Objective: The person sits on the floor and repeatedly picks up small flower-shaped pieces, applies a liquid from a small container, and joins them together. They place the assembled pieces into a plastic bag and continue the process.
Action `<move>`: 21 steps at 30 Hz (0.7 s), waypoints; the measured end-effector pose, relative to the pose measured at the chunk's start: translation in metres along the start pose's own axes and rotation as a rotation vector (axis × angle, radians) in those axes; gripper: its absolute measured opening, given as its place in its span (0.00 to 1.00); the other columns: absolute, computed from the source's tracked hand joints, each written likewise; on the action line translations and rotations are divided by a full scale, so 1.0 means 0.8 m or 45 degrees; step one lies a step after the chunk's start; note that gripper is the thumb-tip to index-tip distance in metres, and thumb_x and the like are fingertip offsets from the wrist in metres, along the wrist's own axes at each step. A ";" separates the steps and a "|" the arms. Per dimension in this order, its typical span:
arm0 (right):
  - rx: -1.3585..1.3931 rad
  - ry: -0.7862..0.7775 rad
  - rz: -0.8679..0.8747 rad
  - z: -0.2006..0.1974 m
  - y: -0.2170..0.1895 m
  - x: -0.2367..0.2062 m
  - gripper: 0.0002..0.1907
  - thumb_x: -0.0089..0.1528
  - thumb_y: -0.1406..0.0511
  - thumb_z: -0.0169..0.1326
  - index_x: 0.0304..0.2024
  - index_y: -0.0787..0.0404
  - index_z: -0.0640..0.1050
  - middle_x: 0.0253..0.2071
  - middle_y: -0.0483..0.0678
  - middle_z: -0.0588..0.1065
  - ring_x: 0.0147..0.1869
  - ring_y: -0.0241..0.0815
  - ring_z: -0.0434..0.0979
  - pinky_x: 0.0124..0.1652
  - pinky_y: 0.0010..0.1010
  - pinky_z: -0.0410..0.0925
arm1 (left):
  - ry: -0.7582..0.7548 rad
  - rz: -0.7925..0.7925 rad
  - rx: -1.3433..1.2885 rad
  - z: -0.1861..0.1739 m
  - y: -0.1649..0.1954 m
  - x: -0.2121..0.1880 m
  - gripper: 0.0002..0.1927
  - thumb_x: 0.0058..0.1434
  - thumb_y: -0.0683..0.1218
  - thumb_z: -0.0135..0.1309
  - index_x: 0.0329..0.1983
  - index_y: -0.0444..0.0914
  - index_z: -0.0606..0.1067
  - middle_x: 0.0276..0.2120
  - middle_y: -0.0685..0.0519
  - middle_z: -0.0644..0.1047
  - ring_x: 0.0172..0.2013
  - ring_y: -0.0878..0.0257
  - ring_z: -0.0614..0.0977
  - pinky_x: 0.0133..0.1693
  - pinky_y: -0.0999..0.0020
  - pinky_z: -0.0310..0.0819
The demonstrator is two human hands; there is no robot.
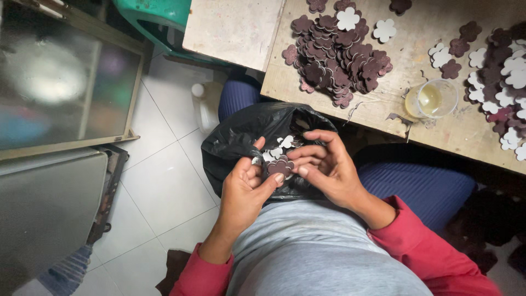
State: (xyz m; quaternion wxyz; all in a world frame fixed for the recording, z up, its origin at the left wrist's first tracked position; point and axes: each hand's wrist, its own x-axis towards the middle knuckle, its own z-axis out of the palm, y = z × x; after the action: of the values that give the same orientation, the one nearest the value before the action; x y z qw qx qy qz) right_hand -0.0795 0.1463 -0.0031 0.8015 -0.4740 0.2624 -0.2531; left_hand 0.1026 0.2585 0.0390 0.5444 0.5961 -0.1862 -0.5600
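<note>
The left hand (245,189) is curled up, and its thumb and fingers pinch a small dark brown flower shape (280,166). The right hand (327,164) is half open, with its fingers bent in toward the same flower shape. Its fingertips touch the piece or sit just beside it; it is hard to tell which. Both hands are close together, right over the person's lap.

Under the hands sits a black plastic bag (235,142). The bag is open at the top. Inside it are more little flower shapes (284,143), some white and some dark. The bag rests between the person's knees, which are in blue trousers (424,186). The person wears a grey shirt with red sleeves (422,246).

Above the bag is a wooden table (383,107). On it lies a big pile of dark brown flower shapes (339,52), with a few white ones on top. Another heap of white and brown flowers (507,82) lies at the right edge of the table. Between the two heaps stands a clear cup (434,98) with a little yellow liquid in it.

To the left is a white tiled floor (159,186) and a cabinet with a glass door (60,82). A green plastic chair (159,16) stands at the top.
</note>
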 end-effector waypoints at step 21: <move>-0.233 0.034 0.151 0.018 -0.006 0.002 0.36 0.60 0.76 0.61 0.68 0.61 0.63 0.37 0.43 0.76 0.43 0.29 0.75 0.45 0.23 0.69 | -0.005 -0.058 0.180 0.004 -0.014 0.009 0.38 0.60 0.35 0.57 0.73 0.34 0.60 0.41 0.48 0.81 0.41 0.67 0.83 0.43 0.74 0.78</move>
State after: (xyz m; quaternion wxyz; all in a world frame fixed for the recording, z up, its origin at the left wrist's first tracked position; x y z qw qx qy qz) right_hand -0.0692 0.1524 0.0068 0.7648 -0.5255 0.3228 -0.1866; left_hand 0.0974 0.2547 0.0266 0.4878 0.6361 -0.2126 -0.5588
